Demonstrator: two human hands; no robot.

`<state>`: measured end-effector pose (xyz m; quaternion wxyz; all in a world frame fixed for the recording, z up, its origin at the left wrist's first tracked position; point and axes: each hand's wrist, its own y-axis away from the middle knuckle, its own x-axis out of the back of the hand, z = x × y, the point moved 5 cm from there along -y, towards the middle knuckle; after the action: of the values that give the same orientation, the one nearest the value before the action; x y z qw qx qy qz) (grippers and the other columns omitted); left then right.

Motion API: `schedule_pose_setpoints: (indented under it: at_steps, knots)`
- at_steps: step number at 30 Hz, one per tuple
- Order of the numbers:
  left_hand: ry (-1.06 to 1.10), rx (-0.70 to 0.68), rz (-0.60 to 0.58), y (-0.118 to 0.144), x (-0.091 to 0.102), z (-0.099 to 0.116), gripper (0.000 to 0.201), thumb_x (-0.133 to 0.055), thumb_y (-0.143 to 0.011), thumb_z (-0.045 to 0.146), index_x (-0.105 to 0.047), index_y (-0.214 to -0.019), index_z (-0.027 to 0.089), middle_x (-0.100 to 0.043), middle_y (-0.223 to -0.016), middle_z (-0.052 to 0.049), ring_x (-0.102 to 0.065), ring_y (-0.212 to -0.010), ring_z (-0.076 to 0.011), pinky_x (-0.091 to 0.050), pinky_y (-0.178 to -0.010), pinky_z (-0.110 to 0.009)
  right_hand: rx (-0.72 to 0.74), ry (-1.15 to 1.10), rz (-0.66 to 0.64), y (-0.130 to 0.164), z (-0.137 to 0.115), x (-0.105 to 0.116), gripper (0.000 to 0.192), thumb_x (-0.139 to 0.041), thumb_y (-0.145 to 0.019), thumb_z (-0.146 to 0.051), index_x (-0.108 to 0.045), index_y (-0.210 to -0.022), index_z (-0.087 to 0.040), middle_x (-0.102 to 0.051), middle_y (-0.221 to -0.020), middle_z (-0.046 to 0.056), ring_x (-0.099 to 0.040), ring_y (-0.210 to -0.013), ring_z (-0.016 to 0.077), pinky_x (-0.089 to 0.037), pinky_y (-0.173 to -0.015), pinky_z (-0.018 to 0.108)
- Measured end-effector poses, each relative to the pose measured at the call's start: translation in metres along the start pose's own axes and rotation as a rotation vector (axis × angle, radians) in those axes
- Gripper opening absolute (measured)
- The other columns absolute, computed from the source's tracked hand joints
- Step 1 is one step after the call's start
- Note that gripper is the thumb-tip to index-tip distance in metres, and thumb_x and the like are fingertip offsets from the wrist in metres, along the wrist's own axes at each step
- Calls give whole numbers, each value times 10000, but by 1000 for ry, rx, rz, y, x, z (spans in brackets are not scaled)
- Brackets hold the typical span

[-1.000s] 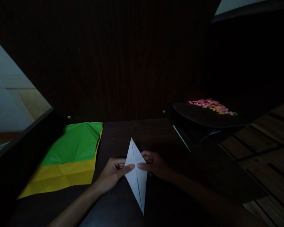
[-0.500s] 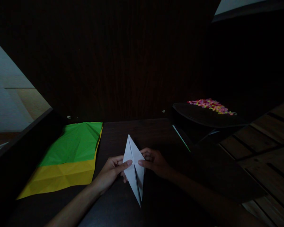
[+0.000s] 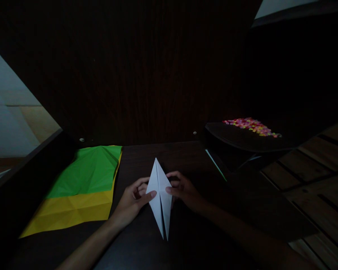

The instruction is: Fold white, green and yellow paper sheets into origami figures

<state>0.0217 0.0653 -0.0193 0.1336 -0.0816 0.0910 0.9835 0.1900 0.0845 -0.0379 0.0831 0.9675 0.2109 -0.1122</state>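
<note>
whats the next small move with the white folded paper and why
Probably press the centre crease flat. The white folded paper is a narrow kite shape with a seam down its middle; the left hand and right hand pinch it from either side at its widest point, above the dark table.

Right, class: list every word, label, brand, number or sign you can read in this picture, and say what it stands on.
None: no readable text on the white folded paper, the green sheet, the yellow sheet or the dark table.
The small coloured pieces are too blurred to tell.
</note>
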Motion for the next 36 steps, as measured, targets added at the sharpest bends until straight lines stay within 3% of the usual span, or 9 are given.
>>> schedule_pose_setpoints:
  at_steps: [5, 10, 15, 19, 25, 36]
  knots:
    - [6, -126, 71, 1, 3, 1, 540, -752, -742, 221, -467, -1201, 220, -629, -810, 18, -604, -705, -114, -473, -673, -228, -6, -100, -1, -1, 1, -1, 418, -711, -745, -358, -370, -953, -235, -658, -682, -30, -633, -474, 152, -524, -398, 252]
    - [-74, -219, 130, 3, 5, 7, 282, -739, -745, 222, -548, -951, 205, -594, -816, 29, -541, -655, -86, -432, -605, -192, 4, -100, -16, -2, 1, 0, 361, -689, -772, -378, -376, -869, -227, -614, -605, -62, -618, -410, 144, -510, -359, 232]
    - [-183, -151, 96, 2, 6, 8, 166, -707, -762, 293, -637, -841, 164, -583, -655, 26, -544, -632, -122, -416, -600, -224, 63, -42, -1, -2, -2, 1, 303, -675, -787, -372, -433, -870, -210, -594, -618, -65, -619, -412, 136, -506, -358, 223]
    - [-163, -74, 110, 1, 10, 3, 259, -709, -753, 325, -654, -946, 162, -582, -620, 35, -557, -632, -135, -416, -626, -242, 121, 1, 23, -1, -5, 3, 288, -702, -759, -335, -489, -905, -206, -566, -674, -63, -619, -453, 126, -533, -387, 245]
    - [-118, -46, 129, 0, 12, 1, 359, -741, -716, 324, -632, -1015, 158, -543, -606, 56, -510, -601, -112, -371, -593, -224, 170, 19, 79, -1, -5, 6, 307, -753, -694, -227, -537, -910, -206, -571, -795, -26, -622, -664, 133, -581, -517, 266]
    - [-151, -73, 81, 2, 5, 1, 448, -738, -723, 296, -559, -1110, 155, -466, -590, 81, -414, -549, -86, -333, -554, -214, 185, 100, 109, 3, -10, 4, 321, -732, -693, -191, -518, -930, -207, -587, -825, -20, -629, -660, 133, -565, -542, 267]
